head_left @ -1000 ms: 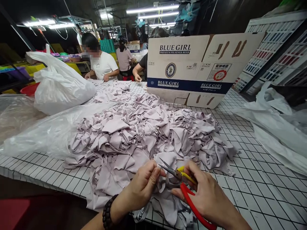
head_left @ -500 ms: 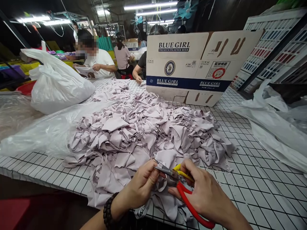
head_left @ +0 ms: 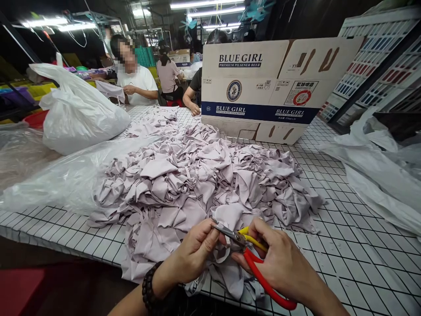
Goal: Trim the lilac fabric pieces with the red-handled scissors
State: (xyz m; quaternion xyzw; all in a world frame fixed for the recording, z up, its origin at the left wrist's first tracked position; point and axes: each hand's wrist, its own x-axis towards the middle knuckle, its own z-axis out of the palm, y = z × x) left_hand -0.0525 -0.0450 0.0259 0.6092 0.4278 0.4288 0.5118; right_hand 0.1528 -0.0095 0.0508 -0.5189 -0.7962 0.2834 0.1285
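My left hand (head_left: 196, 251), with a dark beaded bracelet at the wrist, is closed in a pinch on a pale mauve garment piece (head_left: 232, 278). Its loose straps and cloth hang below my fingers to the table's near edge. In my right hand (head_left: 279, 259) is a pair of scissors (head_left: 241, 239) with one red and one yellow handle. The blades point left and lie right at my left fingertips, looking nearly closed. What sits exactly between the blade tips is too small to make out. Just beyond both hands spreads a large heap of similar mauve fabric pieces (head_left: 197, 175).
A beer carton (head_left: 243, 92) stands on the grid-patterned table (head_left: 345, 210) behind the heap. White plastic bags lie left (head_left: 82, 114) and right (head_left: 388, 175), with a clear bag (head_left: 66, 184) beside the heap. Across the table, a person in white (head_left: 138, 85) handles cloth.
The scissor blades have come closer together at my left fingertips; both hands stay nearly in place. Across the table, the person in white has lifted their head and the cloth.
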